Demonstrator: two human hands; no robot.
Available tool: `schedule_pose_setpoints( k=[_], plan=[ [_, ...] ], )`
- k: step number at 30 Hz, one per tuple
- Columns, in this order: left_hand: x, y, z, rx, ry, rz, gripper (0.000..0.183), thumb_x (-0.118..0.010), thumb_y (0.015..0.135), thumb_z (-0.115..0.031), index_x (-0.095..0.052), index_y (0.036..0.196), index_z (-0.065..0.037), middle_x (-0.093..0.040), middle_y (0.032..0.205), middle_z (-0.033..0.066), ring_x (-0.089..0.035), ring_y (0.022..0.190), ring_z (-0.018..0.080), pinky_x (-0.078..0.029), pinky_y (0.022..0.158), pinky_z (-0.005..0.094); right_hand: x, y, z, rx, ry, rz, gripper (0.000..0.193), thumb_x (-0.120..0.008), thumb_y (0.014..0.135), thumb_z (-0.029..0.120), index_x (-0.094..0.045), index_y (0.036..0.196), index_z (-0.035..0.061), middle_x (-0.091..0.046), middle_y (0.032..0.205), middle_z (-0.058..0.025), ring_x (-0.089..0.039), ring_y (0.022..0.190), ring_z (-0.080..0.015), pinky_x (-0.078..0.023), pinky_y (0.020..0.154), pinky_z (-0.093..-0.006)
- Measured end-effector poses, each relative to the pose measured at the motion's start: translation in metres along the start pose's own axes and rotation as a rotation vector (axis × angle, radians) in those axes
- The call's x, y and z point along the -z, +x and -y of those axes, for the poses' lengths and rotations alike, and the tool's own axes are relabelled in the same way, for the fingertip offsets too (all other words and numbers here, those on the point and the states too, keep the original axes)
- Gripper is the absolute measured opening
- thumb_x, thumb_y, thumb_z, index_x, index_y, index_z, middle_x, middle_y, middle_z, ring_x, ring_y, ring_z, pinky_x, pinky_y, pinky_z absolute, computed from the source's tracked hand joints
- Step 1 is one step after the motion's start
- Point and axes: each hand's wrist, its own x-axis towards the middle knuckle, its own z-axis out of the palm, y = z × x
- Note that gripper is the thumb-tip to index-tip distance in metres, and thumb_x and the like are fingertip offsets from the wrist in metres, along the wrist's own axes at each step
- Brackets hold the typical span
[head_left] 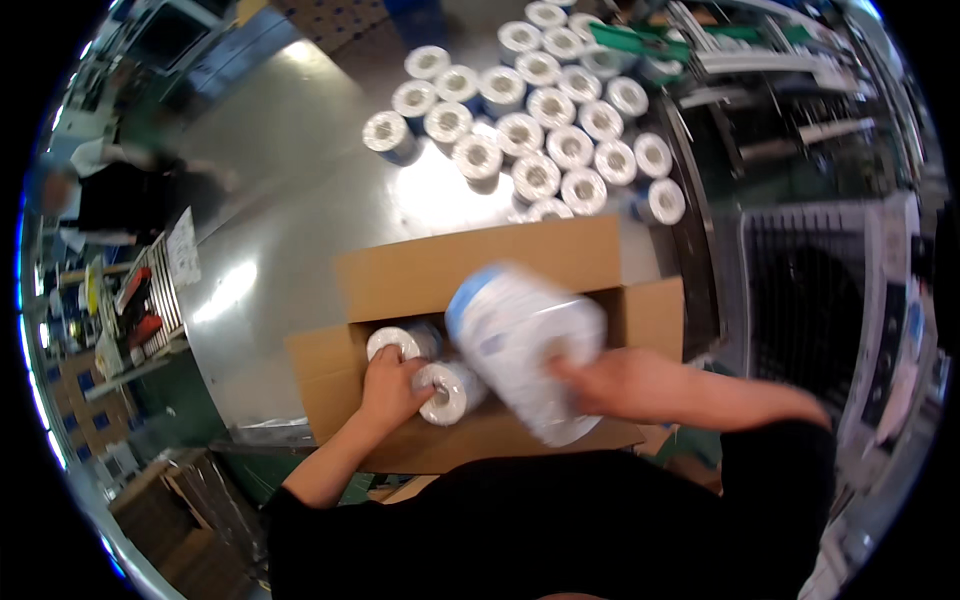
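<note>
An open cardboard box (480,262) stands in front of me with its flaps spread. Two plastic-wrapped white rolls lie in its left part: a farther roll (415,340) and a nearer roll (455,398). My left hand (393,390) is closed at the nearer roll, thumb by its core hole, while the other fingers reach against the farther roll. Above the box's right half, my right hand (610,385) grips a white-and-blue wrapped roll (515,335), tilted and smeared by motion. Whether that is one roll or two together, I cannot tell. It hides much of the box's inside.
Several wrapped white rolls (537,175) stand grouped on the metal table (270,170) beyond the box. Machinery with a green part (640,42) borders the right side. A person in dark clothing (125,197) is at the far left, near a rack (150,300).
</note>
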Motion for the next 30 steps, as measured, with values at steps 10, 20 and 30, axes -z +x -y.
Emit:
schedule_pose_setpoints(
  k=[10,20,30],
  plan=[
    [-0.112,0.058,0.097,-0.018,0.468,0.675,0.029,-0.054,0.091,-0.024,-0.069,0.110,-0.008,-0.063,0.117,0.0159,-0.059,0.113,0.0319,-0.050,0.092,0.0417,-0.314,0.233,-0.078,-0.590,0.428,0.235,0.058,-0.045,0.096,0.043,-0.045,0.132,-0.0025,-0.067,0.104,-0.0230,-0.064,0.100,-0.0367,-0.050,0.087,-0.0449],
    [0.071,0.226,-0.048,-0.312,-0.199,-0.220,0.032,-0.070,0.080,-0.019,-0.066,0.111,-0.012,-0.061,0.108,0.0126,-0.057,0.102,0.0275,-0.048,0.085,0.0367,-0.015,0.123,-0.120,-0.406,0.452,-1.130,0.008,-0.062,0.088,0.010,-0.064,0.093,0.0043,-0.068,0.074,-0.0101,-0.063,0.063,-0.0152,-0.049,0.059,-0.0311],
    [-0.077,0.419,-0.074,-0.218,0.427,-0.150,0.063,-0.073,0.070,-0.041,-0.056,0.129,-0.026,-0.045,0.131,0.0217,-0.035,0.128,0.0389,-0.035,0.101,0.0492,-0.138,0.124,-0.312,-0.982,0.280,-0.582,0.101,-0.075,0.074,0.033,-0.014,0.145,-0.0054,-0.064,0.096,-0.0314,-0.064,0.093,-0.0447,-0.051,0.079,-0.0479]
  ],
)
